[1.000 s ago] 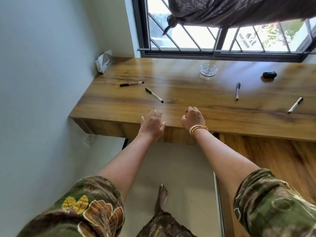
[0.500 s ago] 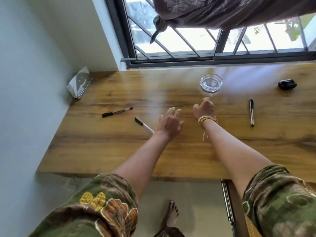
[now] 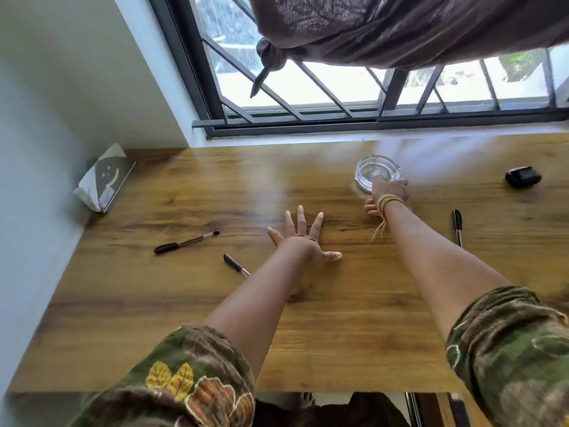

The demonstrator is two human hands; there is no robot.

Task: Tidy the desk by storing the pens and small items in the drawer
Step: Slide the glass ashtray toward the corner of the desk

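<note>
My left hand (image 3: pixel 303 240) lies flat on the wooden desk (image 3: pixel 354 334) with its fingers spread and nothing in it. My right hand (image 3: pixel 389 192) reaches far forward and touches the near rim of a clear glass ashtray (image 3: pixel 377 169); its fingers are blurred and their grip is unclear. A black-capped pen (image 3: pixel 186 241) lies to the left. A second pen (image 3: pixel 235 264) lies beside my left forearm, its tip hidden under it. A third pen (image 3: pixel 457 226) lies right of my right arm. A small black case (image 3: pixel 523 177) sits at the far right.
A tissue pack (image 3: pixel 103 177) leans against the left wall at the desk's back corner. The barred window (image 3: pixel 338 103) and a knotted brown curtain (image 3: pixel 400 29) are behind the desk. Below the front edge at bottom right, a metal strip and wood panel (image 3: pixel 431 408) show.
I have leaned in over the desk. My left hand went from the front edge to the middle and spread flat. My right hand moved forward from the edge to the ashtray.
</note>
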